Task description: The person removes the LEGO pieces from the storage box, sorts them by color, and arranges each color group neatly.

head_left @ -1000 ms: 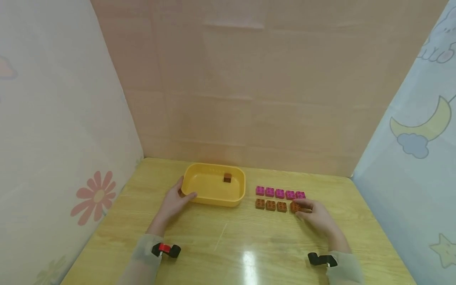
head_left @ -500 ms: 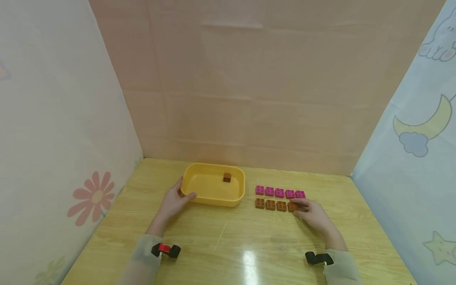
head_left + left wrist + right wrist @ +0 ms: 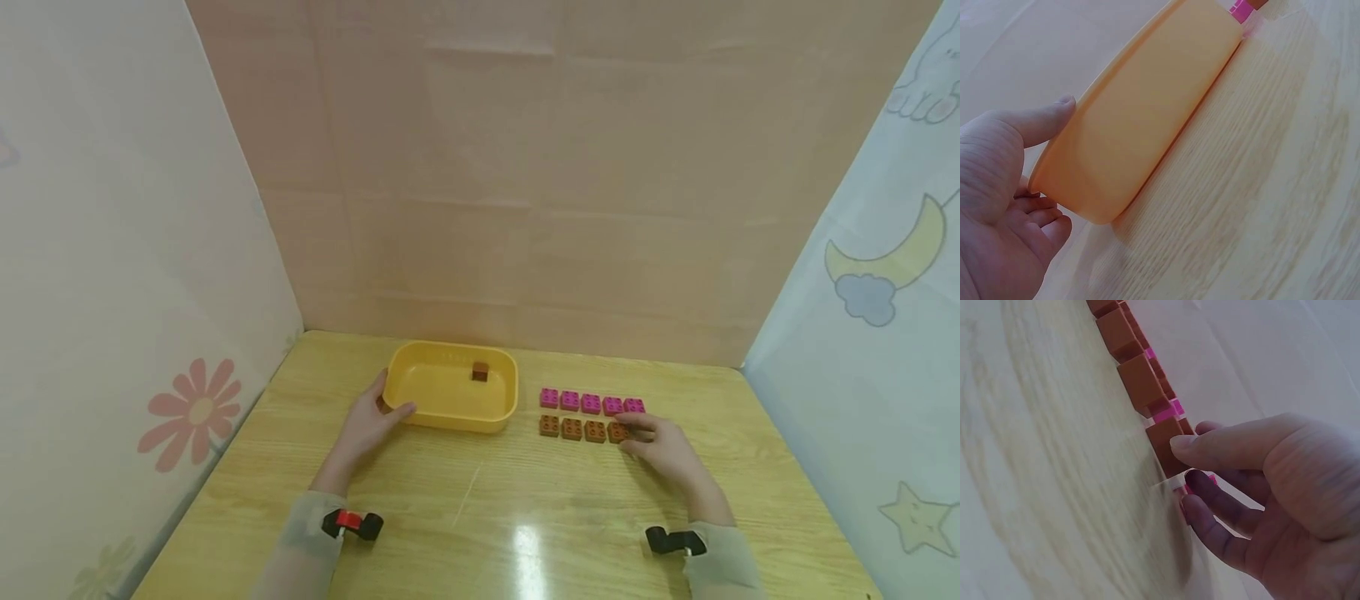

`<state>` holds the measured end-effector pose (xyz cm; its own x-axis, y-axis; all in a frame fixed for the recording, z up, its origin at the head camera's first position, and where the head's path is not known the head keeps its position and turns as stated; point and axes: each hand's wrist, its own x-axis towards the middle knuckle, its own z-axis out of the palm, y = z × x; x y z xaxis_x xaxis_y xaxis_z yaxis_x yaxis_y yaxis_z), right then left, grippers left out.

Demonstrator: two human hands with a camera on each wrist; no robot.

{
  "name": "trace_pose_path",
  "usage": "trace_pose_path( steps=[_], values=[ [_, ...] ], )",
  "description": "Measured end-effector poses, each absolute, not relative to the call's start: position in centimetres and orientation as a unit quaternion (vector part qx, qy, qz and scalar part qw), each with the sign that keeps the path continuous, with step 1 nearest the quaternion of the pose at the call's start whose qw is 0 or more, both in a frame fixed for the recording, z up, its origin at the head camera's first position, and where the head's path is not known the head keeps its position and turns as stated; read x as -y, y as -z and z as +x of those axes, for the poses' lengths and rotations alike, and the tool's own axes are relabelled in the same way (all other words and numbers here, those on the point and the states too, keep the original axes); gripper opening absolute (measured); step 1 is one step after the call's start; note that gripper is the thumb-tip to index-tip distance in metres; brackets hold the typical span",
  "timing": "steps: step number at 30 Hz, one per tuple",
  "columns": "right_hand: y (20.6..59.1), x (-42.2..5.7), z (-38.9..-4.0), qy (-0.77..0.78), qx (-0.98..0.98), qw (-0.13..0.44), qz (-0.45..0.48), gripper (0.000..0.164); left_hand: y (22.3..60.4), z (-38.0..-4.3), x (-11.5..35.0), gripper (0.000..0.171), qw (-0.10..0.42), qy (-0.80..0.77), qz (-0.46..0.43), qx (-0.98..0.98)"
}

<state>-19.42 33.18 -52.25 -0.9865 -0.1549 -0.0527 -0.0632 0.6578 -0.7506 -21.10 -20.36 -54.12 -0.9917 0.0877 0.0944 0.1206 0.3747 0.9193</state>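
Observation:
My left hand (image 3: 367, 427) grips the left end of a yellow tray (image 3: 450, 421), thumb on the rim and fingers curled at the outer wall, as the left wrist view also shows. Inside the tray, near its back right, lies one brown brick (image 3: 480, 372). To the right, my right hand (image 3: 666, 452) pinches the rightmost brown toy brick (image 3: 1166, 447) of a row, thumb on its near side and fingers behind it. The other brown bricks (image 3: 572, 429) stand to its left in line. Behind them runs a row of several pink bricks (image 3: 591, 404), its right end beside my fingertips.
Everything stands on a light wooden table (image 3: 465, 500). A plain tan backdrop (image 3: 480, 208) rises along the back edge, with printed panels at the left (image 3: 150, 250) and right. A black camera band (image 3: 675, 542) sits on each wrist.
The right hand has shifted the end brown brick a little left, up close to its row, and still pinches it. The left hand stays on the tray.

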Motion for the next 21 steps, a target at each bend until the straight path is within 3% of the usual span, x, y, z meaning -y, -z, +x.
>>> trace_pose_path(
  steps=[12,21],
  values=[
    [48.9,-31.2,-20.1,0.434,-0.897,0.005,-0.078,0.047,53.9,-21.1,20.2,0.101,0.024,0.546,-0.063,0.835],
    [47.4,-23.3,-22.8,0.526,-0.839,0.054,-0.132,0.048,54.7,-21.0,20.3,0.102,0.020,0.557,-0.063,0.828]
  ],
)
